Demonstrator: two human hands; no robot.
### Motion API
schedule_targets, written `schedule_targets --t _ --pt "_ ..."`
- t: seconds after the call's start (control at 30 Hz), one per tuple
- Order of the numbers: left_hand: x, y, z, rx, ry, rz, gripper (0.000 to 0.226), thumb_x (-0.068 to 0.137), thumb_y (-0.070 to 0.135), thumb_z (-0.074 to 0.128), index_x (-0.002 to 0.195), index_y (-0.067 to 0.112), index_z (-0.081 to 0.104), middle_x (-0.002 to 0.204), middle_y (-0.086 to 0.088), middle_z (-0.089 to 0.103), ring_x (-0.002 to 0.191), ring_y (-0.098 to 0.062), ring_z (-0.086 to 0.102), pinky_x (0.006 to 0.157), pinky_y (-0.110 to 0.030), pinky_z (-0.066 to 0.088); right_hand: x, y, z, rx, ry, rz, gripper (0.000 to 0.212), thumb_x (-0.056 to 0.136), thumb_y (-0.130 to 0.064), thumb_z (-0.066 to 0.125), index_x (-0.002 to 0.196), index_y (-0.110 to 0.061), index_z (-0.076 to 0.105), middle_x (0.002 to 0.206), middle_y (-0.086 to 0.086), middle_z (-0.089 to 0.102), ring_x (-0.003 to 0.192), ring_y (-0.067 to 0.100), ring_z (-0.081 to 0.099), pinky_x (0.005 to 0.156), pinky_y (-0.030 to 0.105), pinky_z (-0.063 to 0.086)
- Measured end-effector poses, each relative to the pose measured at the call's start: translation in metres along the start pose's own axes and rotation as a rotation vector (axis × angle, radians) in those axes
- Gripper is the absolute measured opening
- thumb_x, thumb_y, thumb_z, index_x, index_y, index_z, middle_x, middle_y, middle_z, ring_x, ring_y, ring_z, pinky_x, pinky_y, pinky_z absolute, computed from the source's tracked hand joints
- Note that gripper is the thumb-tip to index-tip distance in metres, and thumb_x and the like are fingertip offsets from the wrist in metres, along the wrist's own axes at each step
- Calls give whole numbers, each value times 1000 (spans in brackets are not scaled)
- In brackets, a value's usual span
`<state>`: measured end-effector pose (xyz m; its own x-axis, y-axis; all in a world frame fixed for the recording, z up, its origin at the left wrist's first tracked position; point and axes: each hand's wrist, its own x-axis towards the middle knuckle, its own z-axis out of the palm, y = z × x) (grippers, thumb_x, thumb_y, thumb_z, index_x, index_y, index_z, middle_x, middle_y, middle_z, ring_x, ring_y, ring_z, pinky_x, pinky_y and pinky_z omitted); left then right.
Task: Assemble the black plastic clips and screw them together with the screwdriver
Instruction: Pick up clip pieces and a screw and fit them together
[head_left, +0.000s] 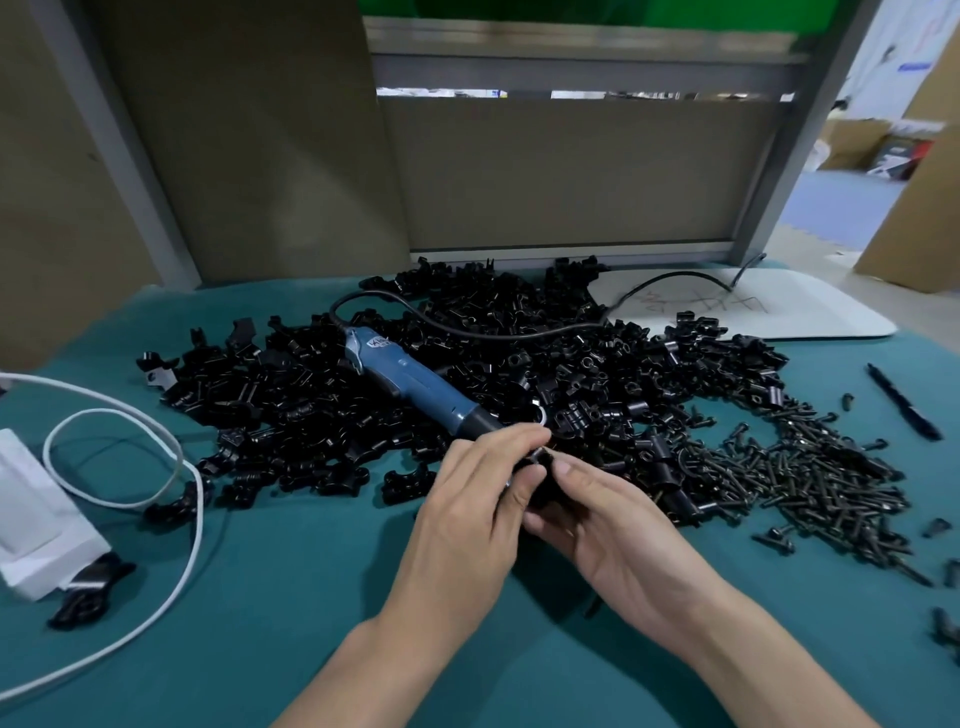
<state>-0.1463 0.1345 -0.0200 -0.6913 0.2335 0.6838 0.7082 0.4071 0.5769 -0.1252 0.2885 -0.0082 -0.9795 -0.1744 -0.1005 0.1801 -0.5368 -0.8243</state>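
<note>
My left hand (470, 512) and my right hand (605, 535) meet in the middle of the teal table, both closed around a small black plastic clip (540, 462) held between the fingertips. Most of the clip is hidden by my fingers. Just behind my hands lies a blue electric screwdriver (410, 382) on top of a big heap of black clips (467, 374), its black tip end pointing toward my left fingers. A spread of black screws (810, 478) lies to the right of my hands.
A white cable (171, 499) loops at the left beside a white box (36, 514). The screwdriver's black cord (467, 327) runs back over a white board (753, 301). A black pen (901, 400) lies at the far right. Grey partition panels stand behind the table.
</note>
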Motion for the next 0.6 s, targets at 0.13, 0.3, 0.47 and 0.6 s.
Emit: schedule_targets --t 0.13,0.3,0.47,0.6 --pt "-3 2 -1 22 -174 -2 45 108 38 37 146 18 51 146 12 40 129 -12 44 108 -18 35 -1 -1 3 -22 7 -48 34 97 -25 58 121 -9 75 125 14 73 115 21 71 89 27 58" --pt "-3 2 0 8 -224 9 46 107 30 36 151 20 44 146 10 35 133 -13 42 108 -24 40 -1 -3 -2 -68 5 -104 36 101 -24 57 129 -6 70 129 17 70 114 23 70 89 25 57" --pt "-1 -2 2 77 -166 -27 51 104 20 47 154 19 39 138 14 44 126 -6 42 110 -20 34 0 -7 -5 -75 18 -189 36 97 -27 65 126 -8 72 128 15 71 113 24 70 90 31 58" --pt "0 -3 1 4 -101 -45 47 98 1 59 141 19 57 131 7 47 124 -13 49 106 -18 38 0 -5 -6 -95 35 -177 33 97 -26 63 123 -8 73 123 16 71 107 23 70 87 33 58"
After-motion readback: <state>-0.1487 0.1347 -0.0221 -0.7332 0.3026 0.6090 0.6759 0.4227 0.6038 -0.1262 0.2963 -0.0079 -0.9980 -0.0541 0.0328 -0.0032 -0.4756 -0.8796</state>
